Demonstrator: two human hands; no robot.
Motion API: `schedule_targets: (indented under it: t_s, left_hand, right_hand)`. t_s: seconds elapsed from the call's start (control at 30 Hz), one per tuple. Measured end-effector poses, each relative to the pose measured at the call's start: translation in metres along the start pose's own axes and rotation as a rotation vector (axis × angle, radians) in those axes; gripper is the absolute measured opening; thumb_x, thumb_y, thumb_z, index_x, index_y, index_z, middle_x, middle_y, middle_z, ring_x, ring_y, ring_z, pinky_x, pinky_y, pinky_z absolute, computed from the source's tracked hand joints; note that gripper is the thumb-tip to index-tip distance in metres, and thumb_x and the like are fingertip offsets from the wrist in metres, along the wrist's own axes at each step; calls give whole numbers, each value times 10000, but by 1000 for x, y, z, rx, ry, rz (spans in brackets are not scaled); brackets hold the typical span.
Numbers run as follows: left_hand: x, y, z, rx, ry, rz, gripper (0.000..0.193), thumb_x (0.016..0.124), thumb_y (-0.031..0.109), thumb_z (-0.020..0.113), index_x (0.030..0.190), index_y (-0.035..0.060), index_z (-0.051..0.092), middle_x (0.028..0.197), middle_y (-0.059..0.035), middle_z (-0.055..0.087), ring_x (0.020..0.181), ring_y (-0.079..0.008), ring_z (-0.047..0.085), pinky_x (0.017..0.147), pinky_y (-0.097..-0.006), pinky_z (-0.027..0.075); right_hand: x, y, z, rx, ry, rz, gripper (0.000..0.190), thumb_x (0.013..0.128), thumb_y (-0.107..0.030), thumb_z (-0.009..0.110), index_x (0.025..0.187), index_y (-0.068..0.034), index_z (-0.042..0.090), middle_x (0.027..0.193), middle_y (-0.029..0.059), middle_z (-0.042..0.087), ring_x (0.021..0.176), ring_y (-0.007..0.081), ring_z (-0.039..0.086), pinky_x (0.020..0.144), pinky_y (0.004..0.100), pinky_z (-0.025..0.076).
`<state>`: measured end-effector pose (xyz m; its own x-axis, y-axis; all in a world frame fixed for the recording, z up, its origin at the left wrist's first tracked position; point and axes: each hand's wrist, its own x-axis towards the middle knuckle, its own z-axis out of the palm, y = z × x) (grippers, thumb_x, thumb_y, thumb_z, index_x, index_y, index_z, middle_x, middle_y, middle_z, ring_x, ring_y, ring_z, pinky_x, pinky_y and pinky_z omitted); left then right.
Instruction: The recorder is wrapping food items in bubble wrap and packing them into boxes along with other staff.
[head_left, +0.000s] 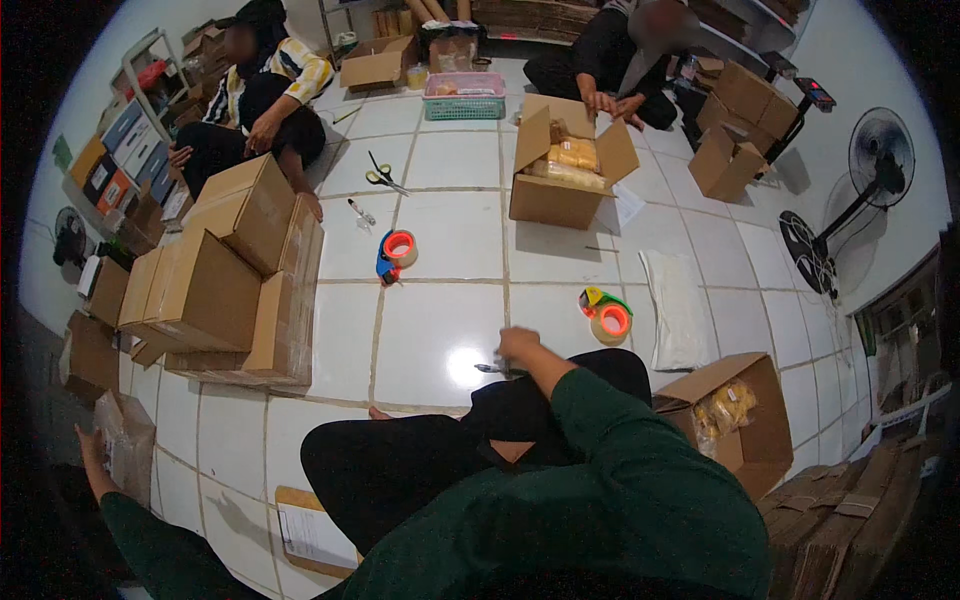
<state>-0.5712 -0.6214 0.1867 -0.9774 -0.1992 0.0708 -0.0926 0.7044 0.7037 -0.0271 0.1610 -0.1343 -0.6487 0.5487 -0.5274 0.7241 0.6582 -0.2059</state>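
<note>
My left hand (91, 457) is stretched out at the far left with its fingers apart. It is beside a carton wrapped in clear plastic (126, 450); whether it touches the wrap I cannot tell. In front of my crossed legs, my right hand (519, 345) is curled. A pen (489, 368) shows just below that hand, and I cannot see whether the fingers hold anything. By my left knee lies a clipboard with a paper (318, 531). Two tape dispensers, one blue (388, 259) and one green (611, 319), rest on the tiles ahead.
Stacked cartons (217, 292) stand at left, near a seated person (259, 97). Another person (615, 67) handles an open carton of yellow packs (559, 199). Scissors (384, 178), a marker (361, 212), a white folded bag (675, 311), an open carton (731, 427) and a fan (881, 161) surround me.
</note>
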Motion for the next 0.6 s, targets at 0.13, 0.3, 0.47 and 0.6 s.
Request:
schedule_targets:
  t_s: [0.13,0.3,0.47,0.6]
  left_hand:
    - [-2,2,42,-19,-54,1,728,781,136,546,1333,147,71,1230,-218,365,1043,-355,428,822,-459,381]
    - [-19,11,8,-17,2,54,740,787,150,540,1339,196,48,1230,-220,367,1033,-353,434,821,-469,367]
    - [-71,19,55,-22,-64,-172,740,784,159,524,1326,58,31,1101,-253,474,994,-347,476,837,-371,385]
    - [-96,-18,16,136,51,-57,737,787,165,522,1325,54,30,1093,-250,482,986,-348,481,830,-386,388]
  right_hand:
    - [16,40,-58,206,45,172,435,663,-382,607,980,-87,566,1001,124,571,914,277,552,735,398,452]
    - [23,74,-103,335,502,132,322,697,-307,605,919,-76,570,958,136,543,912,297,524,741,390,435]
    - [7,88,-180,-34,988,53,416,695,-246,609,1056,-71,499,1132,135,454,1080,312,412,874,406,356]
    - [42,103,-204,-302,1097,14,445,717,-226,582,1119,-74,466,1185,135,417,1131,336,354,936,431,274]
